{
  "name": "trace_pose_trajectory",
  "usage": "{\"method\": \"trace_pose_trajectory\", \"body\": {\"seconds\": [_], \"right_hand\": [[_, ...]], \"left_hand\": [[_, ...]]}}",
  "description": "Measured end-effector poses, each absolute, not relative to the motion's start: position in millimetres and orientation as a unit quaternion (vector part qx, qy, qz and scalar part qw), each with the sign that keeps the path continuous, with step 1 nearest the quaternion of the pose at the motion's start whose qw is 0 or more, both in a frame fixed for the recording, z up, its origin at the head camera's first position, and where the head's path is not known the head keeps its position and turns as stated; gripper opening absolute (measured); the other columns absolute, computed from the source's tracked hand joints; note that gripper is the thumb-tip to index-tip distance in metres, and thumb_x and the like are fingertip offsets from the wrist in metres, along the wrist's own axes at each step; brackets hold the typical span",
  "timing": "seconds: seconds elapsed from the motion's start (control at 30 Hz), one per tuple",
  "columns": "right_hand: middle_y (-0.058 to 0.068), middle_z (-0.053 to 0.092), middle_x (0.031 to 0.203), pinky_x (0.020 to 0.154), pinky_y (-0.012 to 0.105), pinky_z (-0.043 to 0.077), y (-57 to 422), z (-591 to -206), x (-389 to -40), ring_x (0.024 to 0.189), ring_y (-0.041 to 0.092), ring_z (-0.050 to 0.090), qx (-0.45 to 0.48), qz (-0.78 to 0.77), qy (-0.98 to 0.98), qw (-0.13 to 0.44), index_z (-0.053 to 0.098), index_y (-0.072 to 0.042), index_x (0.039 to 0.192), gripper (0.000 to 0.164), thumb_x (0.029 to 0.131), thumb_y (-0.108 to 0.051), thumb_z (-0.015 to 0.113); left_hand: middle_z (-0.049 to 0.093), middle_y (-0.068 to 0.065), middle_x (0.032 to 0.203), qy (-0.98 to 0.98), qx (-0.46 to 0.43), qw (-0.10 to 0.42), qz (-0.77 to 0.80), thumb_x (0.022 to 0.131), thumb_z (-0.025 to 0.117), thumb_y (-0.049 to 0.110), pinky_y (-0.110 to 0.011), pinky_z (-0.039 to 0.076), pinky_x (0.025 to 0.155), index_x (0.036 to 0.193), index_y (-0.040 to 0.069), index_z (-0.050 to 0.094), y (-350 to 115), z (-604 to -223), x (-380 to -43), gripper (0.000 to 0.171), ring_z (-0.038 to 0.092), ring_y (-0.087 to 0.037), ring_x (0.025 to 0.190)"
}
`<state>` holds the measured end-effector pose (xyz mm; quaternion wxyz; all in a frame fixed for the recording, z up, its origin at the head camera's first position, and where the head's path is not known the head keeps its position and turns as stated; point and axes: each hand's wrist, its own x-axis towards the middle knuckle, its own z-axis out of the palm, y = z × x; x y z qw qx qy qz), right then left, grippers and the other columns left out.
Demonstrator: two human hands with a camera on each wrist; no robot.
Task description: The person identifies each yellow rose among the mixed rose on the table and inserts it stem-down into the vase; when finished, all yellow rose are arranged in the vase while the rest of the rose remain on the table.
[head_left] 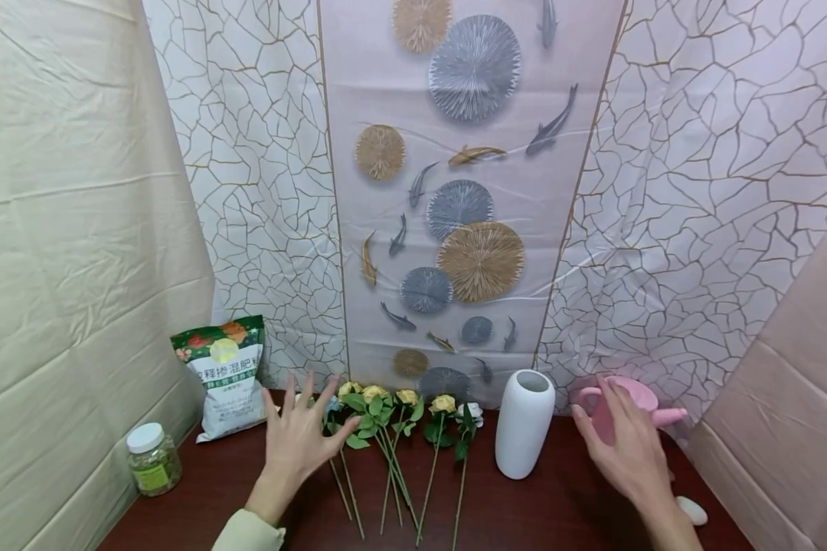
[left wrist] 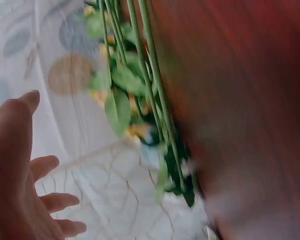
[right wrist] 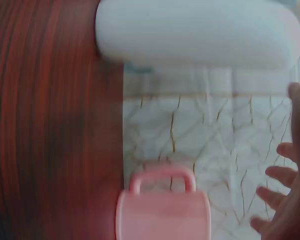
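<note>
My left hand, fingers spread, hovers over the left end of a row of artificial roses with long green stems. Yellow blooms make up most of the row; a white rose lies at its right end. In the left wrist view the stems are apart from the fingers. My right hand is held in the air near a pink watering can, partly covering it in the head view. The right wrist view shows its fingers apart from the can. A white vase stands upright left of that hand.
A fertilizer bag leans at the back left, with a white-lidded jar in front of it. A white oval object lies at the right edge of the dark table. Patterned cloth hangs behind.
</note>
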<state>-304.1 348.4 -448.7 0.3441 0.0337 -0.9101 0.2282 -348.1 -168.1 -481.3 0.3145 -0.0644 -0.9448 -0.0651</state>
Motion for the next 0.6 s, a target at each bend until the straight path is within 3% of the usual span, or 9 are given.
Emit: {"method": "trace_pose_trajectory", "body": {"seconds": [0.03, 0.1, 0.2, 0.27, 0.37, 0.6], "right_hand": [[0.014, 0.044, 0.156, 0.119, 0.053, 0.032, 343, -448, -303, 0.139, 0.040, 0.044, 0.040, 0.263, -0.902, 0.340, 0.034, -0.026, 0.158, 0.070, 0.097, -0.046, 0.062], [0.015, 0.047, 0.154, 0.115, 0.038, 0.043, 331, -448, -302, 0.135, 0.039, 0.050, 0.055, 0.334, -0.884, 0.323, 0.034, -0.024, 0.158, 0.066, 0.100, -0.038, 0.062], [0.013, 0.048, 0.154, 0.103, 0.010, 0.043, 311, -451, -305, 0.134, 0.034, 0.053, 0.070, 0.408, -0.859, 0.301, 0.033, -0.023, 0.158, 0.065, 0.101, -0.032, 0.062], [0.014, 0.046, 0.155, 0.101, 0.006, 0.043, 299, -454, -308, 0.137, 0.035, 0.051, 0.079, 0.437, -0.847, 0.293, 0.031, -0.021, 0.158, 0.067, 0.100, -0.030, 0.063], [0.013, 0.045, 0.156, 0.096, 0.002, 0.042, 287, -460, -312, 0.137, 0.031, 0.051, 0.071, 0.464, -0.835, 0.287, 0.028, -0.022, 0.159, 0.074, 0.097, -0.031, 0.068], [0.011, 0.050, 0.150, 0.095, 0.003, 0.043, 270, -472, -316, 0.132, 0.026, 0.055, 0.037, 0.496, -0.820, 0.282, 0.031, -0.022, 0.158, 0.082, 0.091, -0.033, 0.076]], "left_hand": [[0.042, -0.012, 0.159, -0.945, -0.069, 0.311, -0.070, 0.082, 0.049, 0.086, -0.076, 0.004, 0.118, 0.155, 0.043, 0.035, -162, -482, -347, 0.086, 0.029, -0.044, 0.150], [0.047, -0.013, 0.155, -0.945, -0.080, 0.305, -0.088, 0.084, 0.054, 0.080, -0.074, 0.015, 0.118, 0.152, 0.038, 0.043, -148, -486, -347, 0.080, 0.036, -0.043, 0.147], [0.058, -0.015, 0.144, -0.938, -0.102, 0.310, -0.116, 0.087, 0.063, 0.068, -0.066, 0.038, 0.112, 0.141, 0.028, 0.059, -129, -492, -346, 0.068, 0.053, -0.041, 0.134], [0.064, -0.015, 0.136, -0.935, -0.117, 0.303, -0.142, 0.088, 0.069, 0.060, -0.059, 0.051, 0.101, 0.130, 0.022, 0.067, -116, -497, -345, 0.057, 0.060, -0.038, 0.124], [0.069, -0.012, 0.123, -0.935, -0.139, 0.258, -0.198, 0.087, 0.075, 0.047, -0.049, 0.060, 0.085, 0.119, 0.019, 0.073, -93, -501, -342, 0.042, 0.066, -0.032, 0.111], [0.074, 0.001, 0.085, -0.907, -0.202, 0.065, -0.363, 0.090, 0.076, 0.018, -0.022, 0.056, 0.060, 0.103, 0.009, 0.075, -45, -502, -341, 0.015, 0.067, -0.008, 0.073]]}}
